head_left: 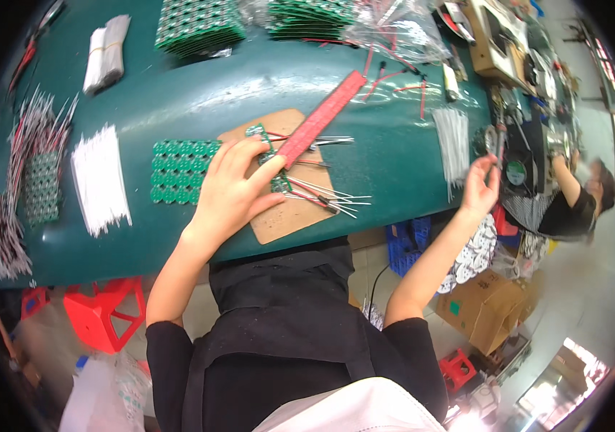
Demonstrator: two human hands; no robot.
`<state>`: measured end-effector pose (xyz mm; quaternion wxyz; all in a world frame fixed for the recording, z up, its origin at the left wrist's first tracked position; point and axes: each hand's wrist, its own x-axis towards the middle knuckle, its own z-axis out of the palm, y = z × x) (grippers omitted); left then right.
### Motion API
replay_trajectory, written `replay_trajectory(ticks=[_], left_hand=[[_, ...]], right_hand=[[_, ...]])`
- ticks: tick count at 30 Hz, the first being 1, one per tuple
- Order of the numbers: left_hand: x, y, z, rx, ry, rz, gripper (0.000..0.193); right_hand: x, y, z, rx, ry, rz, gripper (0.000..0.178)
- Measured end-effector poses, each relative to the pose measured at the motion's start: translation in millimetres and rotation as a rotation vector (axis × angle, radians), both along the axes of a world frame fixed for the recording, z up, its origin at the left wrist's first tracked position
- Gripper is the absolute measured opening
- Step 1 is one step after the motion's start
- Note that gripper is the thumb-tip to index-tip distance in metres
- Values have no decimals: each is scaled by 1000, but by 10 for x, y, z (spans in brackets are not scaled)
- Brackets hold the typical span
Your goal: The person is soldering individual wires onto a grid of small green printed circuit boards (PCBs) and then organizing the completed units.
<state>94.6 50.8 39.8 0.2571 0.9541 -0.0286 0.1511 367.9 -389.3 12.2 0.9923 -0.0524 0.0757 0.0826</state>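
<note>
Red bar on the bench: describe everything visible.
The red bar is long, straight and narrow, with a faintly mottled face and a darker side edge; material unclear. It slants from lower left to upper right, its lower part over the brown board, its far end beyond that, over the green tabletop. The left hand has fingertips at its near end, partly hiding it.

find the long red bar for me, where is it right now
In the head view, right of centre, the long red bar slants up and rightward from beside the left hand, crossing the tan board's edge over the green tabletop.
</note>
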Motion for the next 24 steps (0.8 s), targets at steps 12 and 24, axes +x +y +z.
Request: replay_trajectory(ticks=[12,24], left_hand=[[22,5,17,19,16,-30,59],[-308,175,282,-3,-45,-35,67]], right_hand=[[301,-552,124,-387,-180,-108,38],[-1172,655,918,-1030,-588,-471,43]])
